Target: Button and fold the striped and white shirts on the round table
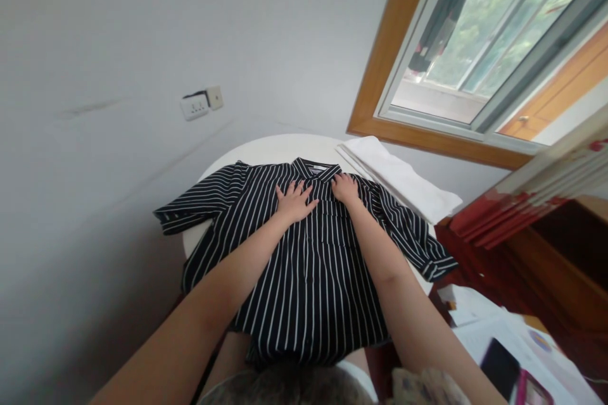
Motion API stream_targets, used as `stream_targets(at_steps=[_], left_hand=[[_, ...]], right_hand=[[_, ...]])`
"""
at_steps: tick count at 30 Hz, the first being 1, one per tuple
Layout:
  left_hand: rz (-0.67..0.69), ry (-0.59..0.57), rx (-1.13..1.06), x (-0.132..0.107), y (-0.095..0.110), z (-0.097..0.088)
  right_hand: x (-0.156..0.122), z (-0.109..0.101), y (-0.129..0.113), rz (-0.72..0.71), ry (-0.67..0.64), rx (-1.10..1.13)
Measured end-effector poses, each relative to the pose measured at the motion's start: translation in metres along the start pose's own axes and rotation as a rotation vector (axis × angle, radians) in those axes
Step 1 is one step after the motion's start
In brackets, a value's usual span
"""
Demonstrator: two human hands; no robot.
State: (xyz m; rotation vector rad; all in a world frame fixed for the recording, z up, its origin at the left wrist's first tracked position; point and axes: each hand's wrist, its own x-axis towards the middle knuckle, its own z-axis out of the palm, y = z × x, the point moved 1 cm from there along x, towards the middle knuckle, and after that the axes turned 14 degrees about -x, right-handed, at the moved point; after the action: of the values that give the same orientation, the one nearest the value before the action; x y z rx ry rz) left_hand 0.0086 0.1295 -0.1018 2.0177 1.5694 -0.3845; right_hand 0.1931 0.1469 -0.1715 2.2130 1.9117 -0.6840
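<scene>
Under each hand (295,204), striped shirt (311,266)

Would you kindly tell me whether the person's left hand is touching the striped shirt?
Touching. The head view shows the left hand spread out, palm down, on the front of the striped shirt.

Soft daylight, fairly dim. Main light seems to be the window (494,44), upper right; foliage (482,25) outside is pale, hazy, nearly blown out along the top. Wall (118,31) reads cool grey, sinking into shadow lower left. White cloth (403,177) bright, texture mostly lost. Shirt (308,266) stripes readable, black areas swallow folds. Wide-angle distortion: window leans, edges stretch. Softness throughout; black phone (501,364) lower right blurry. Floor (479,272) on right very dark.
</scene>
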Motion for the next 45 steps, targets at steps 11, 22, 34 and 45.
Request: stream_targets(at_steps=[11,22,34,45], left_hand=[[-0.008,-0.003,-0.002,0.0,-0.001,0.001],[-0.006,0.008,-0.004,0.004,0.001,0.001],[0.026,0.01,-0.009,0.003,-0.002,0.003],[-0.022,0.141,0.026,0.011,-0.028,-0.021]], right_hand=[[0.03,0.017,0.04,0.213,-0.04,0.004],[-0.06,0.0,-0.005,-0.109,0.038,-0.062],[-0.097,0.014,0.086,0.118,-0.05,0.023],[-0.096,-0.049,0.019,-0.01,0.083,-0.127]])
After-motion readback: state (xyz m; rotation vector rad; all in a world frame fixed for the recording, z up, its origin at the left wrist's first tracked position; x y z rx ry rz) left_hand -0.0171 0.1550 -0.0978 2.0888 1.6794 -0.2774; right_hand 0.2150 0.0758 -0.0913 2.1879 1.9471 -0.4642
